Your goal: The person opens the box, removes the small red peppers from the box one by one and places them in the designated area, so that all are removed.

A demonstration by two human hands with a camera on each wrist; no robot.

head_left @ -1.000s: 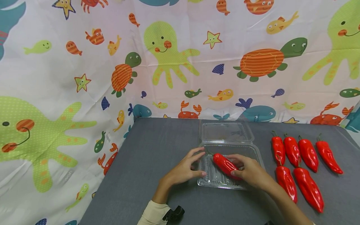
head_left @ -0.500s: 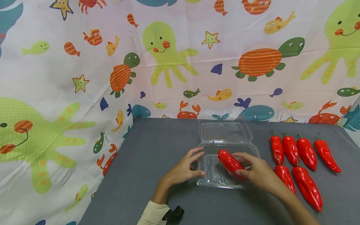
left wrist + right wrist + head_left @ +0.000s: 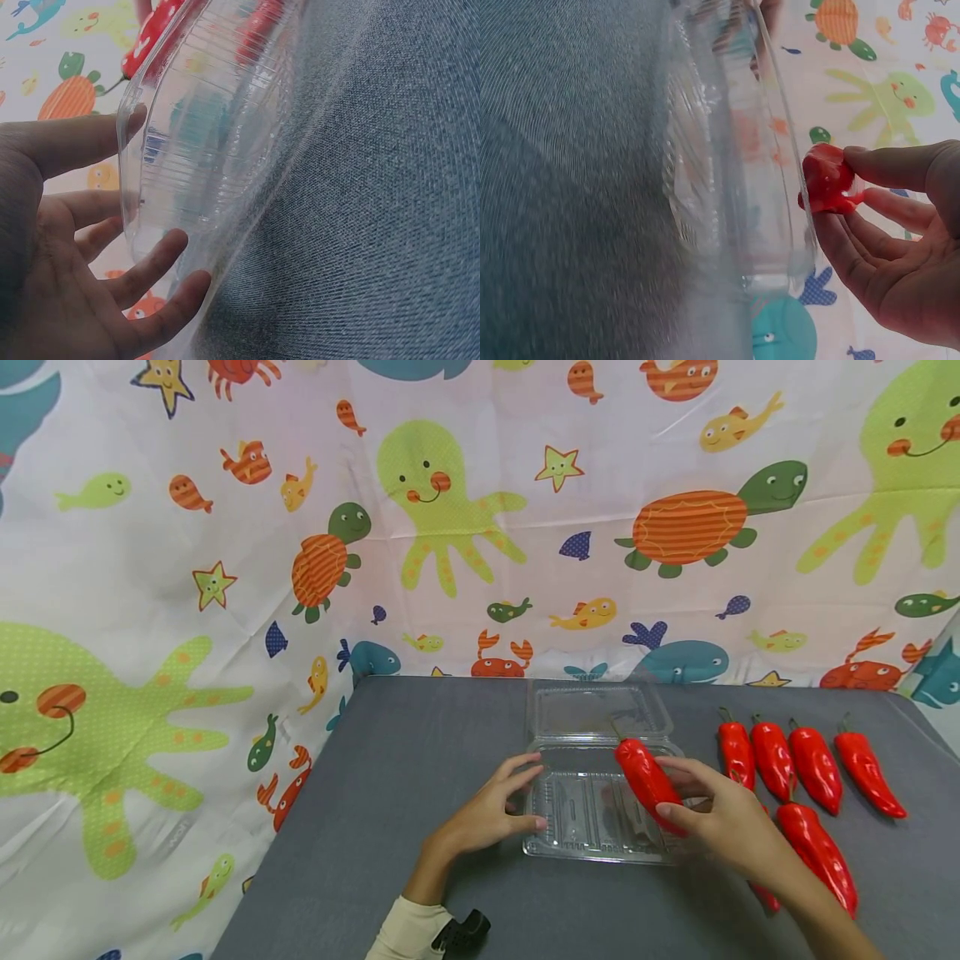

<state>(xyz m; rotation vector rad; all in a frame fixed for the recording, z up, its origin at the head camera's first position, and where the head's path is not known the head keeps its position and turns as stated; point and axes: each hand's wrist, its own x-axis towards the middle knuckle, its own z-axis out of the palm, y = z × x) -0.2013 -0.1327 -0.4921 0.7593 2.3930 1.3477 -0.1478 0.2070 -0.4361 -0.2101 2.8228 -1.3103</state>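
My right hand pinches a glossy red pepper between thumb and fingers. The pepper is tilted, its green stem pointing up and left, above the right side of a clear plastic clamshell box. In the right wrist view the pepper's end shows between thumb and fingertips, beside the box wall. My left hand is at the box's left edge, fingers spread and fairly straight; in the left wrist view its thumb and fingertips touch or nearly touch the rim. The box's lid lies folded back behind it.
More red peppers lie in two rows on the grey tabletop to the right, one partly behind my right forearm. A curtain printed with sea animals hangs behind and to the left of the table.
My right hand has lifted the red pepper from low in the box and moved it rightward, its stem end turning more upright. The left hand has stayed at the box's left edge.
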